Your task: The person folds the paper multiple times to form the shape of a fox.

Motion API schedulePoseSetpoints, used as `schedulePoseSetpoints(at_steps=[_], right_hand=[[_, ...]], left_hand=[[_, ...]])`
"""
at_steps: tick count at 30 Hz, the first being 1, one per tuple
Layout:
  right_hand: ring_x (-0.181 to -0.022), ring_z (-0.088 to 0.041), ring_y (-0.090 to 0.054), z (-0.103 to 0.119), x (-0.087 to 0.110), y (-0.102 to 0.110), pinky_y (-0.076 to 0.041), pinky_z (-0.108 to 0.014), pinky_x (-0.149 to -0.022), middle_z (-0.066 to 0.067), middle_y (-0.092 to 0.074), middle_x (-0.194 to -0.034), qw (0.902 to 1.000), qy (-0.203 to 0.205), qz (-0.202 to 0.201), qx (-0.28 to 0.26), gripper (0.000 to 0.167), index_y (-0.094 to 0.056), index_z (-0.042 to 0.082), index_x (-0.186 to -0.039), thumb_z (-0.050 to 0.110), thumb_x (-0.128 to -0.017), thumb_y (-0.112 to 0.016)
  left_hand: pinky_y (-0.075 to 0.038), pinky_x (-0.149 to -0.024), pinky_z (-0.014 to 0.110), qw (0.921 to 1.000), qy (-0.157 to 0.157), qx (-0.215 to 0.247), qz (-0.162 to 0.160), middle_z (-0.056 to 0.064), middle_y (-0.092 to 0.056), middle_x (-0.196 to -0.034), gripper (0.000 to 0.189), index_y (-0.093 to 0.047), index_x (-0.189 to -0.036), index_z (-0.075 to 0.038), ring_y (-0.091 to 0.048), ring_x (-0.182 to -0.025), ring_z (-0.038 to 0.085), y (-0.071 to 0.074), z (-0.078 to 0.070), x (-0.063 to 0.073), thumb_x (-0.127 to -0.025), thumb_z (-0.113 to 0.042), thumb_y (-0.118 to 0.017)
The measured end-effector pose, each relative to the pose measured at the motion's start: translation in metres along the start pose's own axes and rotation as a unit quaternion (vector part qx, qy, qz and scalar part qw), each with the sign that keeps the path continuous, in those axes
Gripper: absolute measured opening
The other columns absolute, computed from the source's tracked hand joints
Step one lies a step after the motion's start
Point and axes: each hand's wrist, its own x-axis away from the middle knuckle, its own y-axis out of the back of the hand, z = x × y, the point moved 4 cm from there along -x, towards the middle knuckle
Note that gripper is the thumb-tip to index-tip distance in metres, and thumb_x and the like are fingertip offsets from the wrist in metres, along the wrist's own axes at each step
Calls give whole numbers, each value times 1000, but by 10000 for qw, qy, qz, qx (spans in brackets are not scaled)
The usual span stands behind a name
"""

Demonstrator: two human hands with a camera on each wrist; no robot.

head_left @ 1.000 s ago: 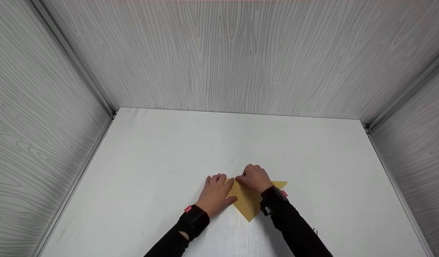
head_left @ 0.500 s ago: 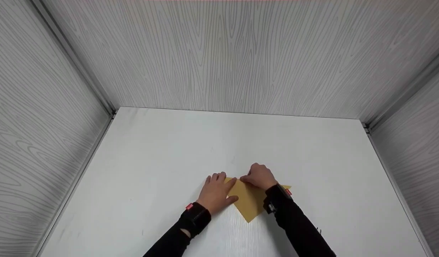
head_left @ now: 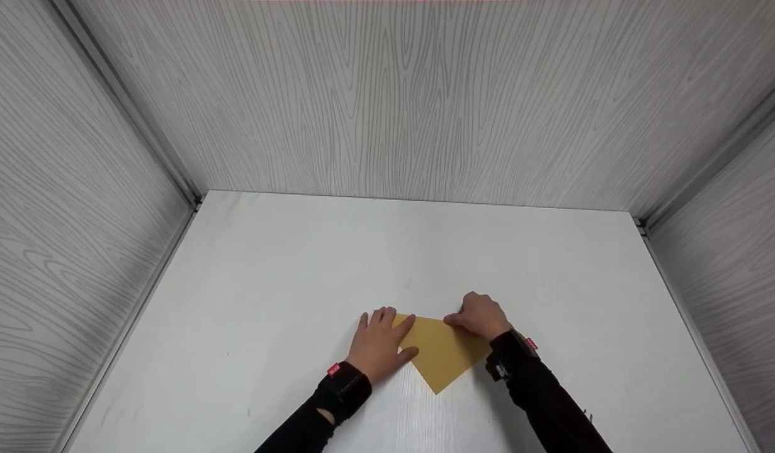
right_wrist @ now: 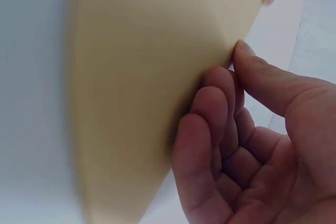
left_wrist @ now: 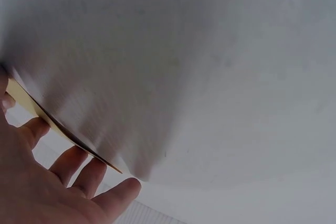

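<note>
A yellow sheet of paper [head_left: 439,352], folded to a triangle, lies on the white table with one corner toward the person. My left hand [head_left: 378,346] rests spread on its left end, fingers nearly straight. In the left wrist view, the left fingertips [left_wrist: 39,124] reach along the thin paper edge. On the far edge, right of the middle, is my right hand [head_left: 481,316], its fingers curled. The right wrist view has the right thumb [right_wrist: 247,51] and bent forefinger pinching at that edge. The right hand and wrist cover much of the paper's right end.
A white table [head_left: 286,264] spreads around the paper. Grey wood-grain panels close it in at the back [head_left: 387,100], left [head_left: 72,239] and right [head_left: 733,264]. Both wrists wear black bands over dark sleeves. Small dark marks [head_left: 587,415] show beside the right sleeve.
My right hand has slid to the right along the paper's far edge, uncovering more of its middle. The left hand has stayed nearly in place on the left end.
</note>
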Motion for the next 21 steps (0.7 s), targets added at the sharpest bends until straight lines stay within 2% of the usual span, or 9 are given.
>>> schedulePoseSetpoints(at_steps=[6,11,17,21], right_hand=[[-59,-15,-47,-28,9,14,-37,-29,-53,0,-54,-64,9999,1,-100,-54,33,-70,2,-74,30,-87,-82],[-57,-14,-47,-48,16,22,-37,-27,-53,1,-58,-62,9998,138,-94,-99,32,-76,0,-77,30,-88,-81],[-51,-12,-44,-72,22,32,-35,-26,-50,5,-49,-53,9998,29,19,-187,34,-72,3,-68,28,-91,-79],[-50,-11,-42,-86,28,39,-34,-26,-50,6,-44,-50,9998,-77,48,-187,37,-69,5,-65,28,-92,-78]], left_hand=[[-37,-112,62,10000,-32,-26,-44,16,-54,-138,60,-58,-148,-22,-49,-134,36,2,-1,1,-97,-52,-65],[-37,-112,62,9999,-77,-15,-92,16,-53,-138,60,-58,-148,-22,-48,-133,36,-2,0,1,-97,-53,-65],[-41,-109,60,9997,-115,47,-204,16,-53,-136,60,-59,-148,-21,-49,-132,36,-3,0,2,-97,-52,-66],[-41,-109,60,9998,-117,76,-155,17,-53,-137,60,-58,-148,-20,-49,-133,37,-1,0,1,-97,-52,-66]])
